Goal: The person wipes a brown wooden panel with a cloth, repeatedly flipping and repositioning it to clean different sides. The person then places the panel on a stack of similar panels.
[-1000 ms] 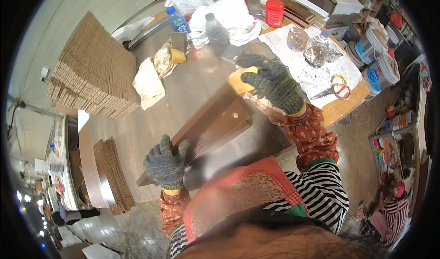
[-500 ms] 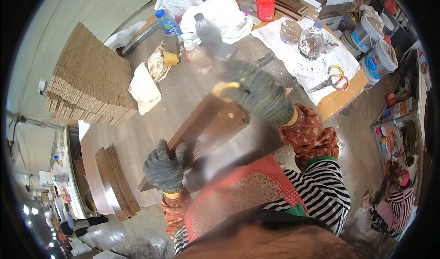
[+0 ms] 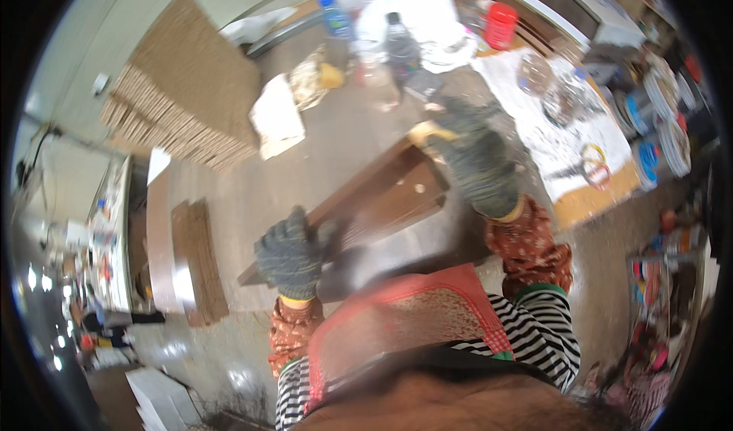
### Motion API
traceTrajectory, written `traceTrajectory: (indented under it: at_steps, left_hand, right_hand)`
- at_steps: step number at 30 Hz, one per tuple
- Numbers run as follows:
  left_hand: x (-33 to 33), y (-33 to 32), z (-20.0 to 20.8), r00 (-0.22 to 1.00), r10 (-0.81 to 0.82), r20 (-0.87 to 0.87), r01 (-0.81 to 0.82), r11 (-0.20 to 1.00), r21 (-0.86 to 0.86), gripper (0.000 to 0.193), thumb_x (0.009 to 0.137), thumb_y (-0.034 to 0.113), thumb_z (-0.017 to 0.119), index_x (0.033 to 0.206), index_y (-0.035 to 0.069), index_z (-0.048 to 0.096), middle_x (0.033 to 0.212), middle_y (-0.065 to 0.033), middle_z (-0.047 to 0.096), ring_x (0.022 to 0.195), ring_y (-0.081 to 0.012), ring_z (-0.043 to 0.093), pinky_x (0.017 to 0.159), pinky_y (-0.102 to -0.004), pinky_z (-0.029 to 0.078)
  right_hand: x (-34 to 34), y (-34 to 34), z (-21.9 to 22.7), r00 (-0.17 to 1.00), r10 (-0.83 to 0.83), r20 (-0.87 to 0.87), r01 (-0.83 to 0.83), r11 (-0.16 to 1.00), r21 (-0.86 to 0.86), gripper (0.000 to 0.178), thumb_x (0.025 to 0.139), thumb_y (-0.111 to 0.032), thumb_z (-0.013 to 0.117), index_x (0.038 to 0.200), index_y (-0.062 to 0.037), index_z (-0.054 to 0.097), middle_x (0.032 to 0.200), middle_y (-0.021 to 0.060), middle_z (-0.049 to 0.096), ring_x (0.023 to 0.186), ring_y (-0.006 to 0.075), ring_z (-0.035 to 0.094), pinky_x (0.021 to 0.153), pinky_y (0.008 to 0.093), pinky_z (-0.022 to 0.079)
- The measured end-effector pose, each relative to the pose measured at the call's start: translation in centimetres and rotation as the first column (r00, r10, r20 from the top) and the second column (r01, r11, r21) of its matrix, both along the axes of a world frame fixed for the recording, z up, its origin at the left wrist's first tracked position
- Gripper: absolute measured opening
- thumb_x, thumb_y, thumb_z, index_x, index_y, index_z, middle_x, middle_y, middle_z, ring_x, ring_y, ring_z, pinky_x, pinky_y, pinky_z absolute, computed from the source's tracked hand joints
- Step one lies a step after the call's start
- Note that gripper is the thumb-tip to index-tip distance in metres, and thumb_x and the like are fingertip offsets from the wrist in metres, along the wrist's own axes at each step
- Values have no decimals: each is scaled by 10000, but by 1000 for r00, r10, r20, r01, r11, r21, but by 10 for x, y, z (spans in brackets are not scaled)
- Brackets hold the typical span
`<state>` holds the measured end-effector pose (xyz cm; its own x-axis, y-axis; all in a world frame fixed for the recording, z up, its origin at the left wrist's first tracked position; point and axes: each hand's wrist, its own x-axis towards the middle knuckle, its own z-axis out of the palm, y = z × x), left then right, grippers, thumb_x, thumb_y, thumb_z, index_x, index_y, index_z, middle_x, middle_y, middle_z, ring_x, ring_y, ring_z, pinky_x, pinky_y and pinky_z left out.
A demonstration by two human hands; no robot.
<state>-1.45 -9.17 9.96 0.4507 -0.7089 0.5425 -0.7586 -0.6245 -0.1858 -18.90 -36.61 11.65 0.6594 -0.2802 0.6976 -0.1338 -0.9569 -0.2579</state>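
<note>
A small bundle of long brown boards (image 3: 366,202) lies slantwise on the brown worktable (image 3: 229,225) in front of me. My left hand (image 3: 289,254), in a dark grey knit glove, grips the near left end, its thumb along the side. At the far right end is my right hand (image 3: 477,156), gloved alike and somewhat blurred. Its fingers close on a small pale yellow piece (image 3: 431,133), which looks like a sponge, against the boards' upper corner. Fine detail of that piece is smeared.
A tall stack of brown boards (image 3: 175,87) stands at the left, with a lower stack (image 3: 200,263) nearer. Behind are crumpled cloths (image 3: 279,118), bottles (image 3: 401,45) and a red jar (image 3: 501,26). Scissors (image 3: 588,167) lie on a white sheet at the right, beside buckets (image 3: 672,148).
The view has shifted, so the table appears farther right and higher. My right hand still holds the yellow piece at the boards' far end; my left hand keeps its grip.
</note>
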Motion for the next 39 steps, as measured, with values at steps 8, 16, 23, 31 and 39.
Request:
traceTrajectory:
  at_steps: [8, 16, 23, 31, 39]
  left_hand:
    - [2, 2, -4, 997, -19, -69, 17, 1000, -26, 497, 779, 545, 779, 1067, 152, 681, 757, -49, 664, 709, -272, 656, 680, -447, 493]
    - [8, -1, -5, 999, -32, -10, 32, 999, -23, 570, 769, 590, 775, 1096, 137, 666, 731, -29, 644, 674, -252, 642, 648, -430, 477]
    - [8, -1, -3, 999, -29, -40, 27, 999, -47, 523, 759, 548, 801, 1035, 114, 708, 755, -74, 669, 702, -299, 658, 657, -447, 494]
    - [9, -2, -3, 999, -11, -32, 9, 999, -46, 542, 759, 598, 774, 1027, 134, 692, 734, -54, 643, 678, -281, 643, 644, -445, 479]
    - [18, 0, -4, 997, -79, 11, 79, 996, -37, 496, 797, 628, 722, 953, 162, 656, 697, -30, 617, 632, -263, 623, 590, -424, 464]
  right_hand:
    - [-9, -96, -55, 914, -372, 165, 385, 921, -58, 362, 983, -226, 627, 1320, -93, 620, 1278, 147, 656, 1155, 330, 637, 922, 436, 544]
    - [-12, -78, -77, 948, -199, -248, 257, 939, 228, 950, 801, -510, 787, 1581, -196, 345, 1591, 262, 335, 1416, 419, 423, 1134, 472, 393]
    - [33, -62, -144, 971, 11, -240, 103, 885, 455, 581, 922, -307, 645, 1459, -131, 507, 1432, 202, 529, 1284, 355, 528, 1060, 449, 437]
    - [18, -14, -10, 996, 93, 10, -91, 987, -133, 418, 926, -141, 603, 1332, -42, 607, 1347, 145, 610, 1157, 281, 615, 1000, 380, 491]
    - [30, 4, -34, 972, 45, -231, -49, 999, -11, 432, 981, -160, 493, 1408, -148, 565, 1464, 75, 541, 1250, 293, 539, 1079, 420, 419]
